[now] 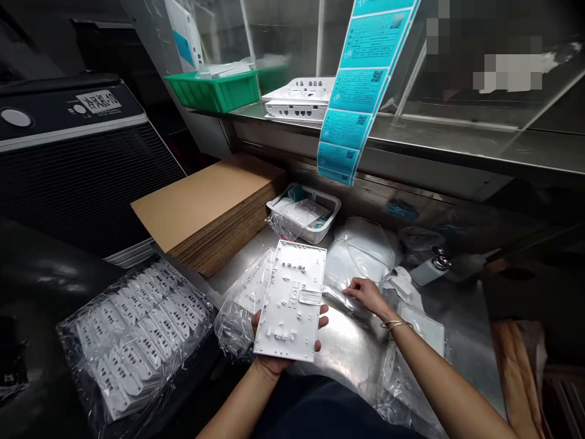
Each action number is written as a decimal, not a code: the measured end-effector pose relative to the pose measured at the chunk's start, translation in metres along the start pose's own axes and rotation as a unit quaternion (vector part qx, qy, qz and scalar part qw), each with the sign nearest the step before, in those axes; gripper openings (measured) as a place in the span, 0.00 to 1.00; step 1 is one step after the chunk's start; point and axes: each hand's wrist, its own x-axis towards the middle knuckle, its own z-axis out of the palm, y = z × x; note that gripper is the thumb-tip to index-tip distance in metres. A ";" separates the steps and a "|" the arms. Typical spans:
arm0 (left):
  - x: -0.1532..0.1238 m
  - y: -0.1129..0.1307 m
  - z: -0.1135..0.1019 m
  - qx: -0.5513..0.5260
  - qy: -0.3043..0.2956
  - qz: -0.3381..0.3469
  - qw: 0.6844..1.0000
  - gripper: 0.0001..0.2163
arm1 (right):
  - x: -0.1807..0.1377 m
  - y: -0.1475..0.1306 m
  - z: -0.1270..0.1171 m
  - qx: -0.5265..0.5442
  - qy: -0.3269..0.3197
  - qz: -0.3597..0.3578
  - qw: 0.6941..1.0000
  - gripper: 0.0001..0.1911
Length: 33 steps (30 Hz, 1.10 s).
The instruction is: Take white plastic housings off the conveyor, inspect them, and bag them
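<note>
Right now a white plastic plate [292,299] is held up by the left hand [280,347]. It is gripped from below, with the thumb on one long edge and the fingertips [322,318] curled over the other. The plate is tilted, and its bumpy side with small pegs and clips is turned up. It is kept just above the shiny metal table [340,347].

The right hand [368,296] is laid on a clear plastic bag [361,256], just beside the plate. Its fingers are bent and pressed onto the bag, but it cannot be told whether the bag is pinched. A thin bangle [393,325] is worn on that wrist.

More crinkled clear bags [237,311] are seen under and left of the plate. A big clear pack of small white parts [137,335] is set at the near left. Behind it a stack of brown cardboard sheets [210,207] is piled on the table. A small white tray [306,213] with bags in it is placed next to the cardboard. A strip of blue labels [361,91] is hung down from above. A green bin [214,88] and white boxes [299,97] are kept on the shelf behind.
</note>
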 end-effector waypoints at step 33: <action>0.073 -0.012 -0.021 0.050 0.010 -0.019 0.999 0.43 | -0.019 -0.050 -0.053 0.659 0.186 0.067 0.726 0.15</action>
